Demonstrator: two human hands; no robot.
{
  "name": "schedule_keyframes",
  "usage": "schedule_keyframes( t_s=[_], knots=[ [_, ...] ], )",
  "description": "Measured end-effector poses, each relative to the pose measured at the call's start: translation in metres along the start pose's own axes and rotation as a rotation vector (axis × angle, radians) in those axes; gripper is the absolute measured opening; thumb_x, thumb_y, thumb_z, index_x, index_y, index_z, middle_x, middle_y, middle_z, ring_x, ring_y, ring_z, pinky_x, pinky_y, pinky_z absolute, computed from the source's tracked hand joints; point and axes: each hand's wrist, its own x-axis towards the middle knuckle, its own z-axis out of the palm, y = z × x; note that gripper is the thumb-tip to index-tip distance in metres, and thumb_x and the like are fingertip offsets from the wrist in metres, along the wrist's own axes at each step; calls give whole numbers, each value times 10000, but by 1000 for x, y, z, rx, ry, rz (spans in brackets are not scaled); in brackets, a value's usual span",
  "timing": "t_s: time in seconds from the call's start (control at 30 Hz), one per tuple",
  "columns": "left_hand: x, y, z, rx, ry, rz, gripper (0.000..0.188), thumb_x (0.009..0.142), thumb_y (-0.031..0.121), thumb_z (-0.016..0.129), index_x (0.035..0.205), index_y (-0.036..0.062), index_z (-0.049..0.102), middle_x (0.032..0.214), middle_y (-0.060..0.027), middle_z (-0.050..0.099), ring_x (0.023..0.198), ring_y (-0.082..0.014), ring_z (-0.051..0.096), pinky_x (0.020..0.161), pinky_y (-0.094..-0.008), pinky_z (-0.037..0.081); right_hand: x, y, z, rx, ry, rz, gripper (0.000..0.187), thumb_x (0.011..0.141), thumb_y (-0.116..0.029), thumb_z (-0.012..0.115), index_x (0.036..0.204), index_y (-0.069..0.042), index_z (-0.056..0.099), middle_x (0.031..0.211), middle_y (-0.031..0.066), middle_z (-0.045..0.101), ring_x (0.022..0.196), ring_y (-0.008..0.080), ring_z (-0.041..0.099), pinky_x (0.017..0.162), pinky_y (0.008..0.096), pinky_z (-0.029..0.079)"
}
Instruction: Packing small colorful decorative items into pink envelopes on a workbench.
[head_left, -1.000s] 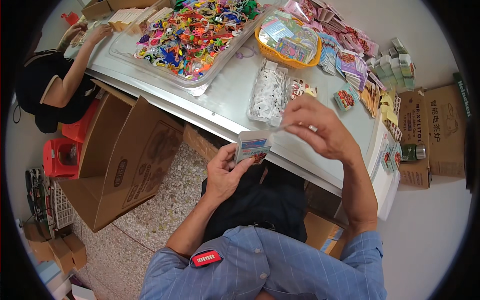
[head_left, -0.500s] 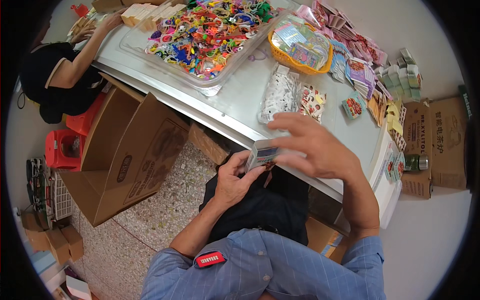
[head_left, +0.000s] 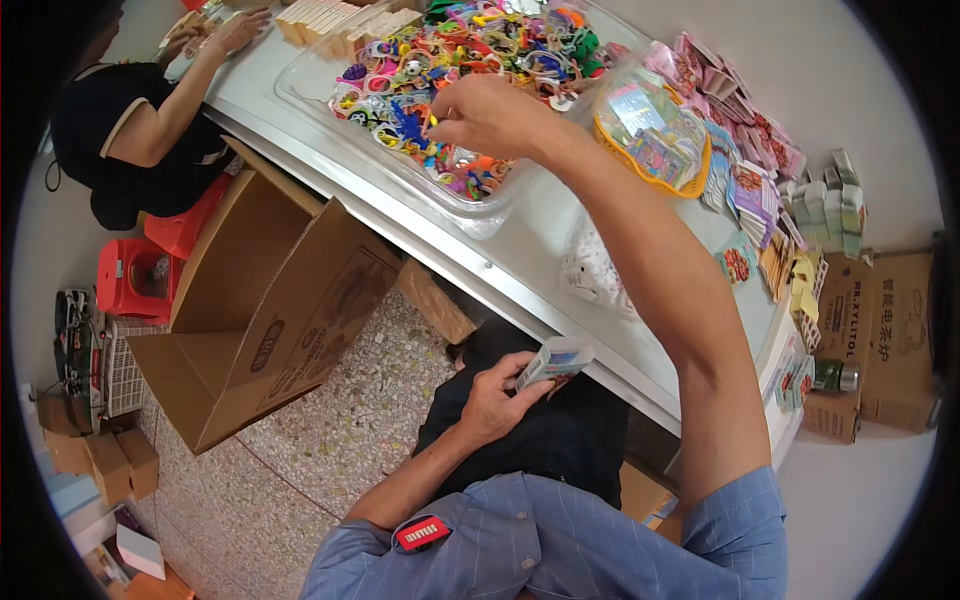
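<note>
box point(head_left: 556, 361) in left fingers point(head_left: 508, 367), right fingers point(head_left: 455, 98) half-open

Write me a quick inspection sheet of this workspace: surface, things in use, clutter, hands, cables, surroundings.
Surface: pale table, partly covered.
Things in use: small box, top open; clear tray of colourful trinkets.
Clutter: yellow basket, pink packs.
Hands: left hand holds the small box; right hand over the trinkets, contact unclear.
Cables: black loop at far left, possibly a cord.
Surroundings: co-worker, large carton, red stool.
</note>
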Motion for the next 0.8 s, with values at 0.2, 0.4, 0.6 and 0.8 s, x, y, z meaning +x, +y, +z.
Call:
schedule_keyframes(
  t_s=[0.2, 0.4, 0.6, 0.8],
  knots=[
    [1, -3, -6, 16, -23, -44, 409, 936, 29, 725, 1294, -59, 548, 1189, -140, 693, 1061, -157, 676, 933, -285, 555, 42, -17, 27, -97, -148, 151, 337, 875, -321, 700, 959, 5, 728, 881, 229, 708, 882, 382, 697, 816, 490, 537],
    [3, -3, -8, -38, -5, -63, 406, 938, 28, 722, 1292, -60, 545, 1191, -148, 692, 1067, -159, 676, 928, -284, 559, 49, 3, 22, 4, -6, -12, 290, 906, -270, 653, 917, 15, 709, 824, 240, 677, 777, 379, 669, 752, 467, 533],
    [2, 0, -10, -60, -2, -46, 404, 941, 28, 718, 1293, -62, 541, 1192, -152, 691, 1064, -156, 677, 919, -275, 563, 25, 22, -31, 1211, 44, 292, 241, 952, -220, 660, 1047, 0, 682, 904, 54, 703, 746, 147, 661, 732, 317, 589],
    [4, -3, -12, -53, -6, -48, 400, 942, 27, 717, 1292, -61, 543, 1200, -152, 691, 1057, -156, 679, 914, -275, 568, 20, 39, -29, 1259, 28, 364, 268, 993, -276, 644, 1101, -32, 667, 920, 83, 708, 836, 176, 704, 771, 334, 603]
  ],
)
